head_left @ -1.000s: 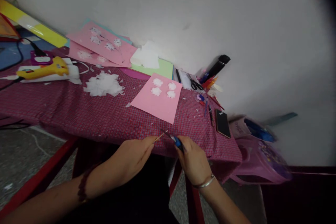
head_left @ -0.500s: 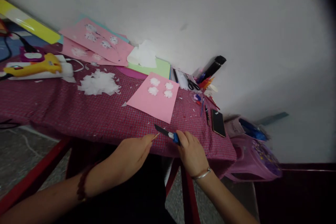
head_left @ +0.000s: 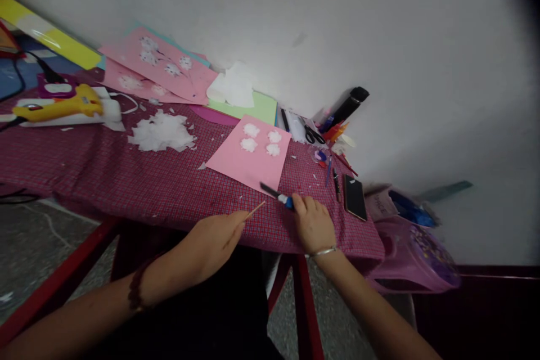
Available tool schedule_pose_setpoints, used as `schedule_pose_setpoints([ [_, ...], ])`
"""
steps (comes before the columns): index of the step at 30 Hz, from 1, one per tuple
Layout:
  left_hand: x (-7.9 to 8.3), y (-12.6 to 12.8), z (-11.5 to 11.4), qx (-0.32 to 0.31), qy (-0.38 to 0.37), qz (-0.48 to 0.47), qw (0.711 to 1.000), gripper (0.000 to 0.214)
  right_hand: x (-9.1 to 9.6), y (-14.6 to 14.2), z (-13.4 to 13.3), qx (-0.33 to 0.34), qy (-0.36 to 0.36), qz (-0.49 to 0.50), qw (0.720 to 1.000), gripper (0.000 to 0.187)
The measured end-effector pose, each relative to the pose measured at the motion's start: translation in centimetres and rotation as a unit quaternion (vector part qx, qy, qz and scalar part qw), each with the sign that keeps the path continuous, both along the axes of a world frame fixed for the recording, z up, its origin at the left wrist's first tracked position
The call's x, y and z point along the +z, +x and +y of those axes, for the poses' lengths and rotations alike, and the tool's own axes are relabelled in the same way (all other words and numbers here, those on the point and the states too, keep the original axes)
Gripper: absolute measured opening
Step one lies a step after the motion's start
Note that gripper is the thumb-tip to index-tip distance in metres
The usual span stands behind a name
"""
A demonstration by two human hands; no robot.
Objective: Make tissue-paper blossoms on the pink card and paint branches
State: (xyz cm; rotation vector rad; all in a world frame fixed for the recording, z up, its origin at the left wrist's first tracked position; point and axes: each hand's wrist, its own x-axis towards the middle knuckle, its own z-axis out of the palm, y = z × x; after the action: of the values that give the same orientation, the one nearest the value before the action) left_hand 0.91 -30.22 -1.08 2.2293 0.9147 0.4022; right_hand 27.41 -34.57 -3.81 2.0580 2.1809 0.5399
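My left hand [head_left: 219, 239] is closed on a thin wooden stick [head_left: 255, 210], whose tip points up and right over the table's front edge. In my right hand [head_left: 313, 224] is a blue-handled knife [head_left: 276, 194] with a dark blade, its tip at the lower edge of a pink sheet [head_left: 248, 154]. The blade and the stick are apart. Several white paper puffs [head_left: 251, 130] sit on that pink sheet. To its left lies a heap of torn white paper [head_left: 162, 132] on the checked tablecloth [head_left: 169, 185].
A yellow glue gun [head_left: 63, 108] rests at the left. Pink sheets with flower designs [head_left: 169, 67] lie at the back beside crumpled white paper [head_left: 233, 85]. Scissors [head_left: 312, 135], a phone [head_left: 355, 198] and a black bottle [head_left: 349, 108] are at the right, near a pink basket [head_left: 411, 253].
My right hand has moved the knife up and away from the stick, toward the pink sheet. More of the stick shows beyond my left fingers.
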Motion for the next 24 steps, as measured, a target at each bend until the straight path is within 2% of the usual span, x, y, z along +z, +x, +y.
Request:
schedule_pose_setpoints([
  [4,1.0,-0.4,-0.1,-0.010,-0.058,-0.069,0.996,0.038,-1.1,4.0,1.9,-0.111,-0.007,0.012,0.994,0.030],
  [6,1.4,-0.4,-0.1,-0.027,-0.141,-0.123,0.982,0.034,-1.4,5.6,3.1,-0.154,-0.007,0.032,0.988,0.031],
  [8,1.6,-0.5,-0.1,-0.042,-0.275,-0.163,0.947,0.033,-1.2,6.4,4.5,-0.183,-0.003,0.048,0.982,0.035],
  [10,1.9,-0.6,0.0,-0.052,-0.405,-0.197,0.891,0.033,-0.4,6.1,5.5,-0.188,0.014,0.072,0.979,0.037],
  [12,2.2,-0.8,0.1,-0.064,-0.492,-0.234,0.836,0.030,1.0,4.5,5.8,-0.138,0.040,0.147,0.979,0.031],
  [13,2.3,-0.9,0.1,-0.072,-0.520,-0.251,0.814,0.028,1.9,3.2,5.5,-0.088,0.050,0.211,0.972,0.027],
  [14,2.4,-1.0,0.0,-0.082,-0.541,-0.261,0.795,0.027,2.9,1.8,5.0,-0.009,0.048,0.299,0.953,0.025],
  [15,2.4,-1.1,0.0,-0.095,-0.557,-0.268,0.780,0.026,4.0,0.4,4.3,0.069,0.029,0.396,0.915,0.026],
  [17,2.5,-1.2,-0.2,-0.116,-0.579,-0.278,0.758,0.024,6.0,-2.4,2.8,0.184,-0.079,0.533,0.822,0.027],
  [18,2.5,-1.3,-0.2,-0.123,-0.586,-0.282,0.750,0.023,6.9,-3.6,2.1,0.228,-0.120,0.559,0.788,0.024],
  [19,2.5,-1.4,-0.2,-0.128,-0.592,-0.285,0.743,0.023,7.6,-4.5,1.6,0.251,-0.127,0.570,0.772,0.022],
  [20,2.5,-1.6,-0.2,-0.131,-0.596,-0.288,0.738,0.023,8.2,-5.2,1.2,0.267,-0.126,0.569,0.767,0.019],
  [22,2.6,-1.9,-0.2,-0.138,-0.600,-0.287,0.734,0.023,9.0,-5.9,0.7,0.283,-0.107,0.552,0.777,0.017],
  [24,2.9,-2.2,-0.3,-0.151,-0.592,-0.272,0.744,0.025,9.3,-6.4,0.4,0.292,-0.105,0.533,0.787,0.020],
])
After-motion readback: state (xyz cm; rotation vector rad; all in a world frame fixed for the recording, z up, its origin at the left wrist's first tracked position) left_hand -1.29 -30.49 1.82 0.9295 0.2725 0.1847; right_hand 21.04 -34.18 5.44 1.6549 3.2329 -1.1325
